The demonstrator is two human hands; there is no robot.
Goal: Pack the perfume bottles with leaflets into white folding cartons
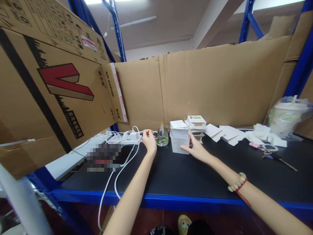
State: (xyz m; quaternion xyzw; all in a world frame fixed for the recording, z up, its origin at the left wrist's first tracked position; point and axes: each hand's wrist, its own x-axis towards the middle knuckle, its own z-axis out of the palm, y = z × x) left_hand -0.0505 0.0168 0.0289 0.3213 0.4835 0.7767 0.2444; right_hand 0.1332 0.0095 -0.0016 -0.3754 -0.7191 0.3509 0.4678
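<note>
From my end of the feed, the right hand [196, 148] is closed around the right side of the white box [180, 146], thumb on its near face; the box stands mid-table toward the far cardboard wall [220, 81]. The left hand [149, 142] is loosely curled just left of the glass bottle [162, 139]; I can't tell whether its fingers meet or touch the glass. I'd judge the box light, thin-walled and easily crushed, so I'd take it flat-handed by its side edges. The bottle looks smooth, slippery and breakable; I'd favour its broad lower body over the narrow top. The box's near face carries fine grey print, too small for me to read. To its right, the stacked boxes [197, 120] show a green patch on top. Farther left, the big carton [31, 107] bears a red "V" and Chinese lettering.
</note>
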